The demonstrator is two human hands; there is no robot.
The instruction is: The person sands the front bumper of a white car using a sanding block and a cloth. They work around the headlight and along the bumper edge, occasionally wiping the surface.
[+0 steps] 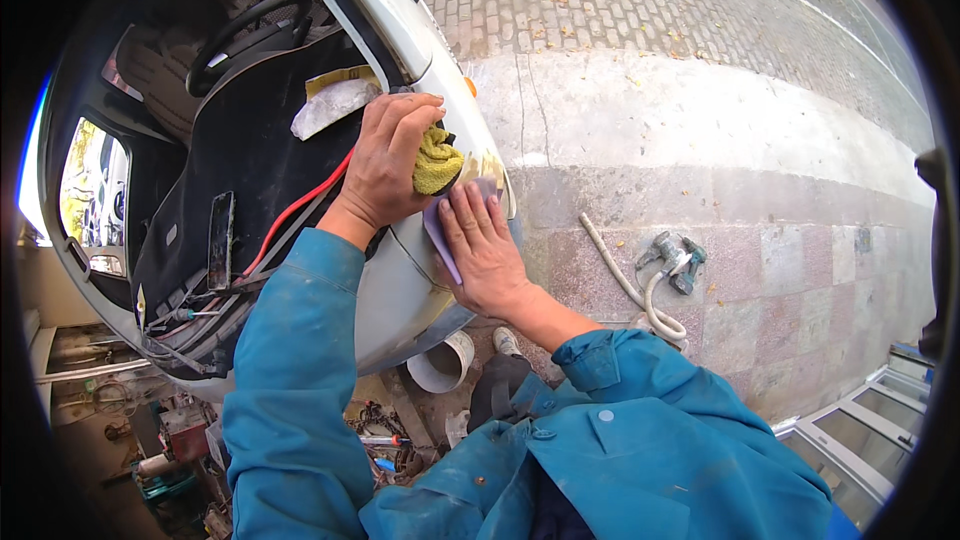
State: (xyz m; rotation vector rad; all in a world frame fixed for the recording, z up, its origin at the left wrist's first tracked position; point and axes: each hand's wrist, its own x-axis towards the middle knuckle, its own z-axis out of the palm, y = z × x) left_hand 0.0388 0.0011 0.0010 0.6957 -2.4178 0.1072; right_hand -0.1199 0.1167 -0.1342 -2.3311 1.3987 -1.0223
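A white vehicle's front corner (394, 307), with a patchy tan and bare area near its edge, lies before me. My right hand (484, 251) presses flat with fingers together on a purple sheet, seemingly sandpaper (441, 240), against the bodywork. My left hand (394, 157) grips a crumpled yellow-green cloth (436, 162) just up and left of it, over the edge of the windscreen opening. Beyond my left hand, a yellow piece with a whitish crumpled sheet (335, 106) rests on the black dashboard.
A red hose or cable (296, 202) and a dark phone-like slab (220, 241) lie along the dashboard. A white bucket (444, 363) stands below the bumper. Power tools (675, 262) and a pale hose (611, 258) lie on the paving. Cluttered equipment (180, 435) is at lower left.
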